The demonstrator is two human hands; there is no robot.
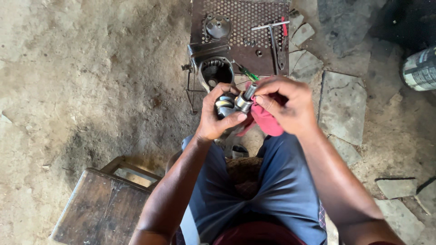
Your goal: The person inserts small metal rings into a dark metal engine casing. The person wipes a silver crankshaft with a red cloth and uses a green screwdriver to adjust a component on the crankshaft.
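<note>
Left hand [217, 119] clamps its grip on the metal part [235, 104] at frame centre; right hand [286, 105] pinches the red rag [265, 121] against it.

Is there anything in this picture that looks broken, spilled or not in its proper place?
Nothing looks spilled. The left hand holds a metal engine part while the right hand presses a red cloth to it. The stone slabs on the ground are cracked and uneven, and an open engine casing sits on the perforated metal stand.
</note>
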